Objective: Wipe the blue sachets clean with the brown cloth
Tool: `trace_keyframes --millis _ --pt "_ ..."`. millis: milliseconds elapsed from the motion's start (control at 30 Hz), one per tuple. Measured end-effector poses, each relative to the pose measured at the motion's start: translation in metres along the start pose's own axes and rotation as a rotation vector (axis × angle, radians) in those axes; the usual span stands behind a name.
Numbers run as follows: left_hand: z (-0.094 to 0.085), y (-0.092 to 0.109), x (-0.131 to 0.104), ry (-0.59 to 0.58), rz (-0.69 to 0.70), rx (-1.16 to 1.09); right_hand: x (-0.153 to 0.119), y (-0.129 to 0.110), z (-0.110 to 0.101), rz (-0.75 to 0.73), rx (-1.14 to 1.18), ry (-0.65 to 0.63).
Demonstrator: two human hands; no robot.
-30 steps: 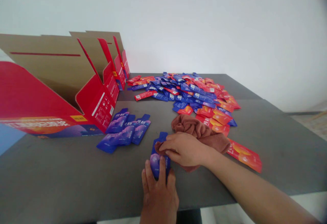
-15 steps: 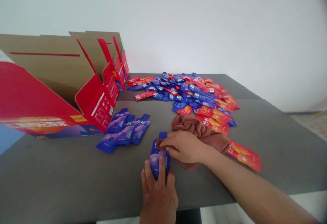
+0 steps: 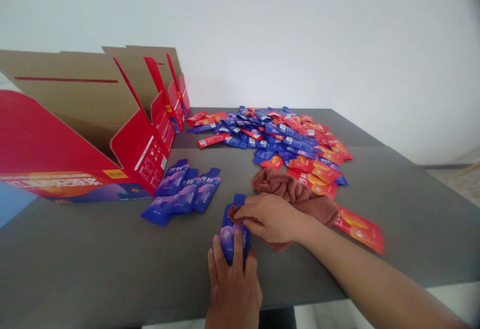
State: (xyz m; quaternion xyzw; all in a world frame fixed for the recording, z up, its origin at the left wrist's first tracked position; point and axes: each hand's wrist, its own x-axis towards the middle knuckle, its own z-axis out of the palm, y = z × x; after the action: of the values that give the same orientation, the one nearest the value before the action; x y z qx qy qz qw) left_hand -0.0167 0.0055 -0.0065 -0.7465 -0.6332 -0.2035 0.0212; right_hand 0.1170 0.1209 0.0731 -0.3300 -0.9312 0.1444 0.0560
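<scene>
A blue pouch (image 3: 228, 241) with purple fruit print lies flat on the table in front of me. My left hand (image 3: 234, 281) rests at its near end, fingers spread, the index fingertip on its printed face. Over the pouch's upper part, my right hand (image 3: 268, 216) pinches a fold of a brown cloth (image 3: 279, 184) and presses it against the surface. The rest of the cloth lies bunched behind and under that hand and wrist. Cloth and fingers hide part of the pouch's print. A red pouch (image 3: 360, 229) sticks out from beneath the cloth on the right.
Several blue pouches (image 3: 183, 194) overlap to the left. Behind them, open red cartons (image 3: 140, 154) stand in a row along the table's left side. A large heap of blue and red pouches (image 3: 277, 134) covers the far middle of the grey table (image 3: 112, 264), against a white wall.
My right hand has shifted very slightly, with the cloth still pinched on the pouch. My left hand and the other pouches stay practically where they were.
</scene>
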Motion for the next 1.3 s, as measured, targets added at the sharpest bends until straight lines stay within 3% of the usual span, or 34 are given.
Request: trace_keyframes --millis 1300 --pt "0.0058 -0.0024 -0.0026 0.018 0.013 0.035 0.001 -0.0007 -0.0002 0.02 0.011 -0.013"
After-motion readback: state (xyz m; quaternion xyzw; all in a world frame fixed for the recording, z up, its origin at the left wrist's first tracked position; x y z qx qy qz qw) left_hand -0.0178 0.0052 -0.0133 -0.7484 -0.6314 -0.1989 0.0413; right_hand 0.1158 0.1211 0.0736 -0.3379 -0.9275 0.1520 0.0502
